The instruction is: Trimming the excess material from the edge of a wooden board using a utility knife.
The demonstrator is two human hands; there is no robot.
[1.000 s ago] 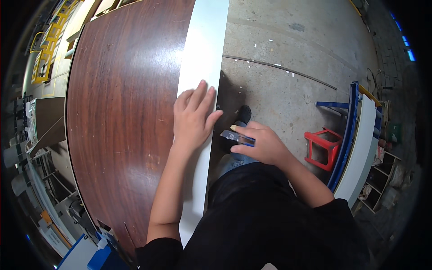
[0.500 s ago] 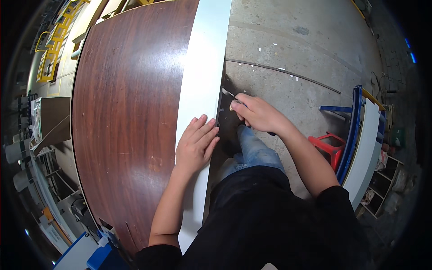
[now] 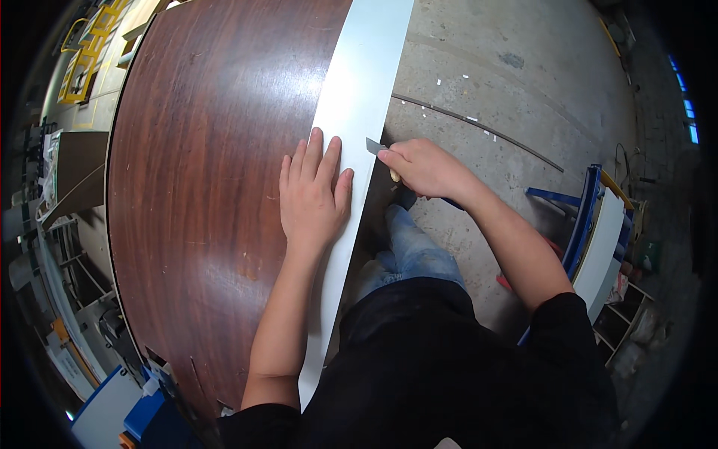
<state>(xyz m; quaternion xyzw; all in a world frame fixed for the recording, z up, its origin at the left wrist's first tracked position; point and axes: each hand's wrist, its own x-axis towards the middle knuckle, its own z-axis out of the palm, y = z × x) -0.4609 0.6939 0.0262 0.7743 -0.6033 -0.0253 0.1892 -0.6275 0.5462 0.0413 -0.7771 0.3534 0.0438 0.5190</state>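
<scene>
A long white panel strip (image 3: 351, 97) lies along the right edge of the brown wood-grain table (image 3: 202, 172). My left hand (image 3: 313, 202) rests flat across the strip's left side and the tabletop, fingers spread. Beyond the strip's right edge, my right hand (image 3: 422, 170) is closed around a utility knife (image 3: 376, 147). Its grey blade points left and overlaps the strip's edge in the picture; whether it touches the surface I cannot tell. A small yellowish piece (image 3: 394, 175) shows below my right fingers, its kind unclear.
On the concrete floor (image 3: 479, 67) lie a long thin dark strip (image 3: 479, 127) and several white scraps. To the right stands a blue frame (image 3: 587, 217) with pale panels, partly hiding a red stool. Yellow racks (image 3: 86, 60) stand at the far left.
My right hand has brought the knife up from beside the strip's edge to over it. My left hand has slid away from the edge, its fingers spreading onto the tabletop.
</scene>
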